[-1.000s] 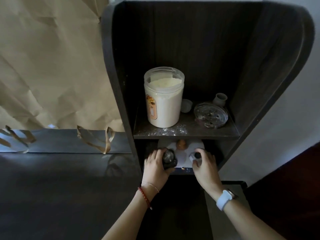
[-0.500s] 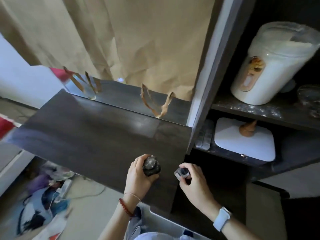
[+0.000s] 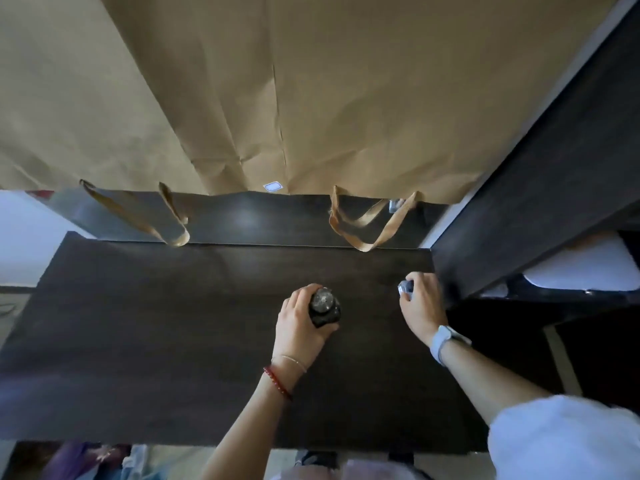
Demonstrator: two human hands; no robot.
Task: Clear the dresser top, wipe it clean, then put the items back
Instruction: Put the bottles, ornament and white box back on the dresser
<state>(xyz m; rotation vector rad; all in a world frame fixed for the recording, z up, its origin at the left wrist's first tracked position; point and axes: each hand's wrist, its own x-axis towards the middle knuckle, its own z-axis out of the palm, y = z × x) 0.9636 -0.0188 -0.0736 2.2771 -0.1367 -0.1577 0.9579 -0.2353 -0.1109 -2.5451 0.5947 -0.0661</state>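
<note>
The dark wooden dresser top (image 3: 173,341) fills the middle of the view. My left hand (image 3: 298,323) grips a small dark round bottle (image 3: 323,304) over the centre of the top. My right hand (image 3: 420,303) holds a small silvery-blue bottle (image 3: 404,288) above the top's right end, close to the dark shelf unit (image 3: 540,209). Whether either bottle touches the surface, I cannot tell.
Brown paper (image 3: 277,91) covers the mirror behind the dresser, with paper bag handles (image 3: 370,223) hanging onto its back edge. A white box (image 3: 581,268) lies in the shelf unit at right. Clutter lies on the floor (image 3: 86,462) below the front edge.
Both hands pulled the bottles out of the lower shelf and carried them left over the dresser top. My view swung from the shelf unit to the dresser.
</note>
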